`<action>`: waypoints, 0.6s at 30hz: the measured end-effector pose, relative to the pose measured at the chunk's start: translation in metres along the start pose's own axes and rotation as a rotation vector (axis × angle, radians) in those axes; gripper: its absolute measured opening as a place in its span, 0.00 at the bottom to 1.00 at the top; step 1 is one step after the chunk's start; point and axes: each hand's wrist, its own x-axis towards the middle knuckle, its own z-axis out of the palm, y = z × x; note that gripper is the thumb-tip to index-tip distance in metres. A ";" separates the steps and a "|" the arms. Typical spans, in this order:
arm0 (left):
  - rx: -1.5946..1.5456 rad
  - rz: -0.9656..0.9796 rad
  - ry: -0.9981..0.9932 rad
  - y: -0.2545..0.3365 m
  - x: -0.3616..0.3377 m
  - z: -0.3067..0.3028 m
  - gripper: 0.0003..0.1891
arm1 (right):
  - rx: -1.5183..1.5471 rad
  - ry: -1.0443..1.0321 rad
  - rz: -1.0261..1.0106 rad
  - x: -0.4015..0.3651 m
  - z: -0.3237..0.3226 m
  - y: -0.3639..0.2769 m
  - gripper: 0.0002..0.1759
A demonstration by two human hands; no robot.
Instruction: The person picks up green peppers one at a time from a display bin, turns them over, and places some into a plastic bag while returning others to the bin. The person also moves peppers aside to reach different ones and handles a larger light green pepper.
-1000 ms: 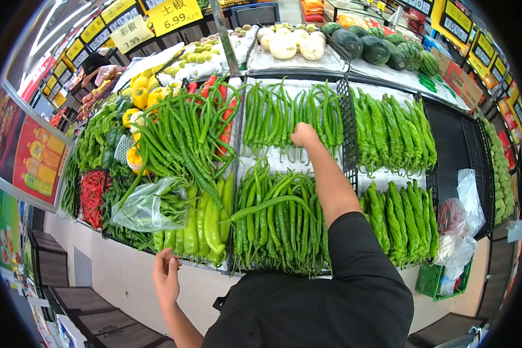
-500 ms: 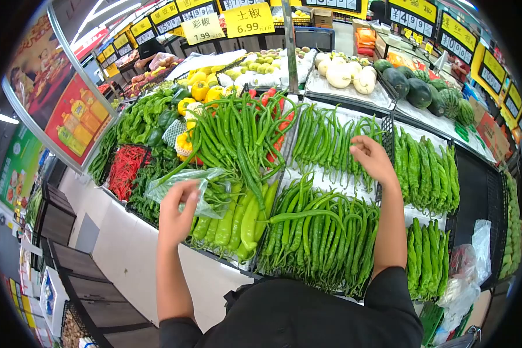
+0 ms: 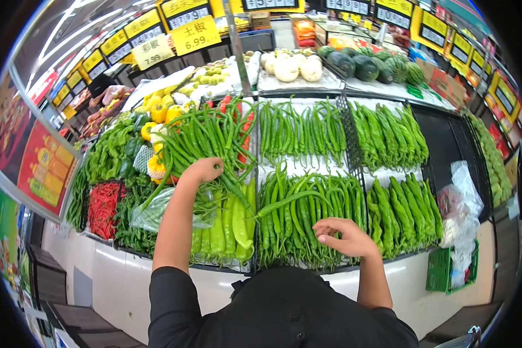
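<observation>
My left hand (image 3: 205, 169) is over the lower part of a heaped pile of long green peppers (image 3: 198, 136). Its fingers are loosely bent, with a gap to the thumb, and I see nothing held in them. Just below, a clear plastic bag (image 3: 167, 210) with green peppers in it lies on the produce, beside thick light-green peppers (image 3: 229, 223). My right hand (image 3: 345, 236) hovers above the front row of long green peppers (image 3: 296, 220), thumb and fingers apart and nothing between them. One longer pepper (image 3: 293, 200) lies crosswise on top of that row.
Behind are another row of green peppers (image 3: 304, 130), white melons (image 3: 287, 68) and watermelons (image 3: 366, 68). Wrinkled green peppers (image 3: 391, 136) fill trays on the right. Red chilies (image 3: 104, 209) sit at left. Plastic bags (image 3: 461, 200) hang over a green basket (image 3: 441, 269).
My left hand has moved up from beside the plastic bag to the pepper pile. My right hand has come down from the back row to the front row. The view has turned right.
</observation>
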 end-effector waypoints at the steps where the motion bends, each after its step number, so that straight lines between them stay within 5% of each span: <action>1: 0.019 -0.085 -0.049 0.008 -0.003 -0.001 0.15 | -0.031 0.011 -0.006 0.001 0.007 -0.003 0.15; 11: -0.308 -0.165 0.003 -0.014 0.015 0.015 0.12 | -0.312 -0.037 -0.006 0.011 0.058 -0.014 0.18; 18: -0.291 0.252 0.523 -0.007 -0.042 -0.020 0.09 | -0.206 -0.059 -0.035 0.013 0.076 -0.002 0.18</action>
